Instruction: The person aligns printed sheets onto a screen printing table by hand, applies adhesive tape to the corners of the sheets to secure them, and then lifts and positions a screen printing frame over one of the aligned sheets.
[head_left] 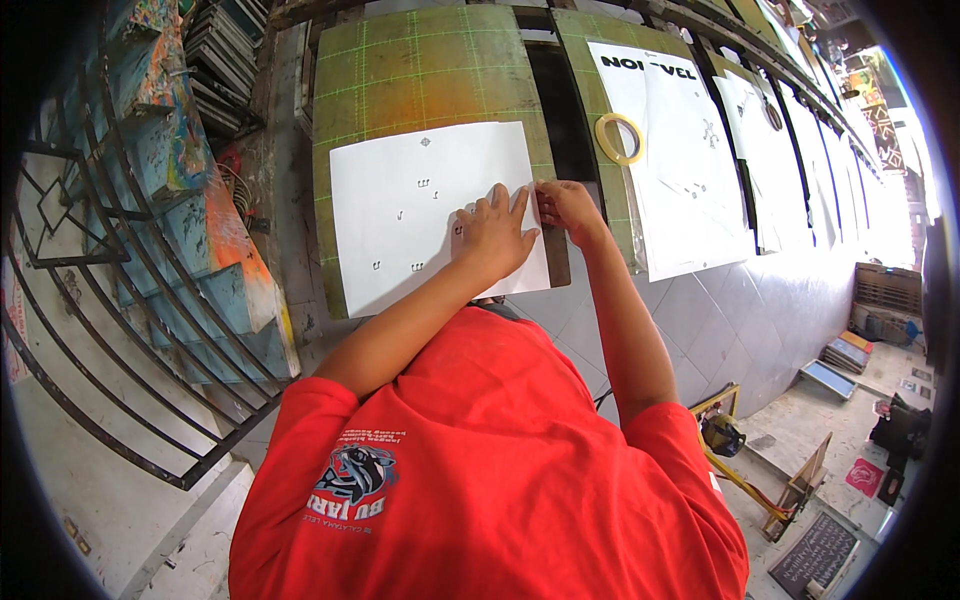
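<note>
A white sheet (375,170) with small printed marks lies on a greenish board (420,65) with bright grid lines. My left hand (490,235) lies on the sheet's right half, fingers apart and bent slightly, pressing on it. At the sheet's right edge, my right hand (565,212) has its fingers pinched together; what lies between them is too small to make out. To the right, a roll of pale yellow tape (604,140) sits at the edge of another board, which bears a larger white sheet (675,180).
More sheet-covered boards (795,170) stand in a row on metal bars to the right. On the left are a black railing (140,300), paint-smeared steps (230,280) and stacked frames (215,75). A tiled floor (700,310) shows below, with frames and other clutter at the lower right.
</note>
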